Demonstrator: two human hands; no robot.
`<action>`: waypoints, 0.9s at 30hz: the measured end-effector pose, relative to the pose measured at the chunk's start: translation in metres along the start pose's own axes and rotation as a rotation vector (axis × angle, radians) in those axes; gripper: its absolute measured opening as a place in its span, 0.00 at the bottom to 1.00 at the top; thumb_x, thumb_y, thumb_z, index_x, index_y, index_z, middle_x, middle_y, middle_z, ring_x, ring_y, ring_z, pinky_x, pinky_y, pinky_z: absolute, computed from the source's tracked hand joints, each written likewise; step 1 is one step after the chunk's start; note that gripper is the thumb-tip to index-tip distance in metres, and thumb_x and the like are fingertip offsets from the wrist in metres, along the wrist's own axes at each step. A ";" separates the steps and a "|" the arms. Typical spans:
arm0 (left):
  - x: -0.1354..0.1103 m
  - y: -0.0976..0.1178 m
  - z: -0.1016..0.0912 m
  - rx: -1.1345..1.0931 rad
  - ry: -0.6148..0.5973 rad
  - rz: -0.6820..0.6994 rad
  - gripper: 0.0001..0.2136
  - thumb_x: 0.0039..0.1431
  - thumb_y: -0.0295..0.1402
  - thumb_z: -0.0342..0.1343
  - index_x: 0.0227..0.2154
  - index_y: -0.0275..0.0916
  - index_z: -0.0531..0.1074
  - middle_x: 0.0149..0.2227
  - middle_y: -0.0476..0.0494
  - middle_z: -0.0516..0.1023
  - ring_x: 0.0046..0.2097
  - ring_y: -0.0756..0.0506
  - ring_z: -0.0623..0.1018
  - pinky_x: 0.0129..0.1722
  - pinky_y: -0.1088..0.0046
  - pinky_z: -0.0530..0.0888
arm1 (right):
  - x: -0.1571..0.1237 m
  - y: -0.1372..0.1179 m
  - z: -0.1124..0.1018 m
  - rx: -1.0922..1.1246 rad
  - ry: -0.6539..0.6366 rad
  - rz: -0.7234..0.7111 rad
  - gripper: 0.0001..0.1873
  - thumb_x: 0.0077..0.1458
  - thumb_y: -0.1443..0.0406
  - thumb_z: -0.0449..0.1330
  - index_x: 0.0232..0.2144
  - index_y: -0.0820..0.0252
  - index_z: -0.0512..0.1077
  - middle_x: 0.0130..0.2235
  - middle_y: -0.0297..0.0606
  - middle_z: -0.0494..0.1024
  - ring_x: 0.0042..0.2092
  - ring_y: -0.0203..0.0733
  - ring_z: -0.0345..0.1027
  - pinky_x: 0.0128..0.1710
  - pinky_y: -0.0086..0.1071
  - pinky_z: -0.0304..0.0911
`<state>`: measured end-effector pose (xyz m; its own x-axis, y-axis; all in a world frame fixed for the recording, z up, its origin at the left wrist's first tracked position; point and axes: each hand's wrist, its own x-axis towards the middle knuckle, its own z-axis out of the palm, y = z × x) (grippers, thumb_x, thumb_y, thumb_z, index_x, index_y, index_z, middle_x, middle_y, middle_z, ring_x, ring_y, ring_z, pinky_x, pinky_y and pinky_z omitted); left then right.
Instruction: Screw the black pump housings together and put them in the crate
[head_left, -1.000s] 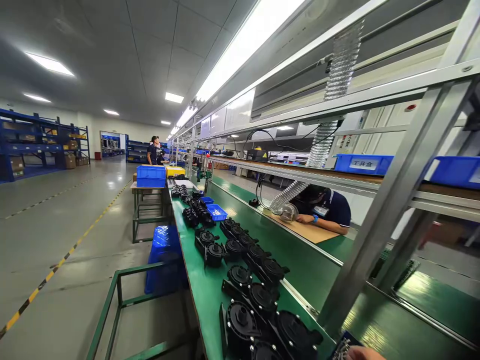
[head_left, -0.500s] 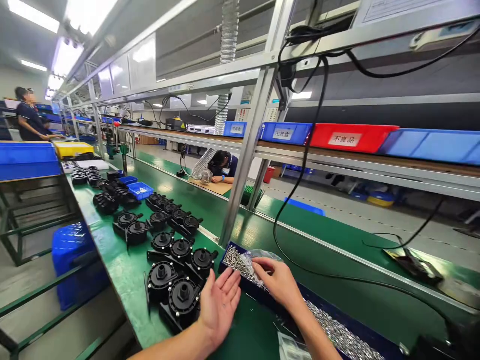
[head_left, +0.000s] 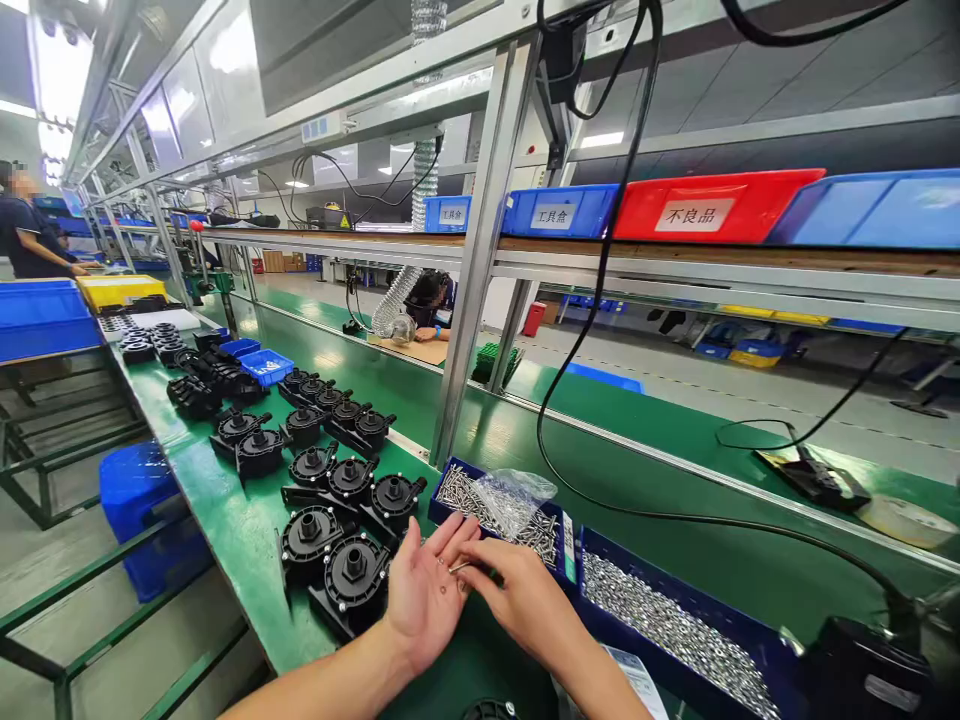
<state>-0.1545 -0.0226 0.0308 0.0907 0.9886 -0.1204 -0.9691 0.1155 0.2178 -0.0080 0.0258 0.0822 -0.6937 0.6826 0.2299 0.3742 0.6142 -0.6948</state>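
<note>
My left hand [head_left: 429,592] lies palm up with its fingers stretched out. A couple of small metal rings [head_left: 442,589], washers or nuts, rest on its palm. Above those fingers, my right hand [head_left: 517,590] pinches a thin metal screw [head_left: 458,568] between thumb and forefinger. Behind both hands is a dark blue bin [head_left: 444,508] of long screws, partly covered by a clear plastic bag [head_left: 517,495]. To its right, another blue bin [head_left: 780,655] holds many small shiny metal pieces. Round black housings [head_left: 355,570] with screws around their rims stand left of my left hand.
Black housings stretch along the green bench [head_left: 247,530], with small blue trays [head_left: 268,366] beyond. A metal post [head_left: 472,250] and a hanging black cable [head_left: 592,320] stand behind the bins. Red and blue boxes [head_left: 712,206] line the shelf. Two other people are farther away.
My right hand has moved from the screw bin to my left palm, now with a screw in its fingertips. The plastic bag lies free on the screws. The view has shifted slightly.
</note>
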 end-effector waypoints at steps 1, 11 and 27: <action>0.000 0.000 0.000 -0.001 0.012 -0.005 0.34 0.71 0.52 0.41 0.65 0.25 0.62 0.67 0.25 0.64 0.66 0.38 0.68 0.53 0.68 0.74 | -0.001 0.000 -0.001 -0.008 0.002 -0.012 0.10 0.62 0.67 0.59 0.36 0.55 0.81 0.38 0.37 0.83 0.40 0.45 0.75 0.42 0.34 0.65; 0.000 -0.005 -0.005 0.015 0.039 -0.005 0.34 0.70 0.53 0.47 0.64 0.27 0.64 0.57 0.27 0.76 0.47 0.43 0.79 0.48 0.69 0.74 | 0.001 0.008 0.015 0.110 0.211 0.011 0.10 0.66 0.61 0.58 0.38 0.56 0.80 0.38 0.38 0.82 0.39 0.45 0.75 0.41 0.34 0.67; 0.010 -0.014 -0.026 0.315 0.252 0.016 0.29 0.71 0.50 0.48 0.56 0.24 0.71 0.49 0.28 0.80 0.55 0.37 0.77 0.50 0.67 0.71 | 0.001 0.022 0.024 0.095 -0.073 0.106 0.13 0.57 0.67 0.61 0.42 0.52 0.82 0.41 0.37 0.84 0.42 0.48 0.77 0.45 0.37 0.69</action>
<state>-0.1461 -0.0167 0.0017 -0.0213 0.9403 -0.3396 -0.8487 0.1626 0.5033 -0.0150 0.0304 0.0506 -0.6976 0.7090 0.1039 0.3905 0.4978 -0.7744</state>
